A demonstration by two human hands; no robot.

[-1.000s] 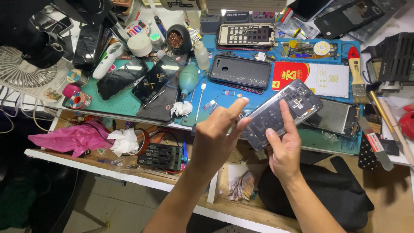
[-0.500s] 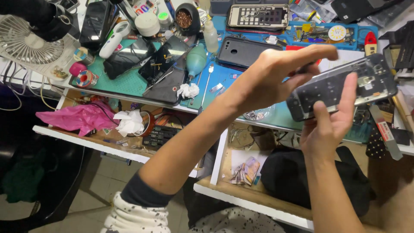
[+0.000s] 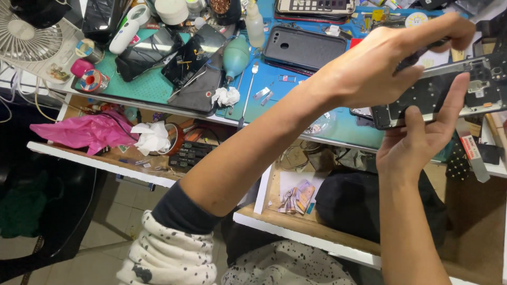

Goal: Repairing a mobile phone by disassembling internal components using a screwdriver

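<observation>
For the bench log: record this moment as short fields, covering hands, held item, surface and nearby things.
Left hand: reaches across, fingertips at the phone's top edge
Right hand: grips the opened phone frame from below
Held item: dark, back cover off, held above the bench
Surface: green and blue work mat
Nearby: black phone case, white fan, pink bag

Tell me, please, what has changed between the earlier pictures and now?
The opened phone has moved right and up, out over the blue mat. The left hand now reaches across it from above; the right hand still grips it from below. The black phone case and small fan stayed put.
</observation>
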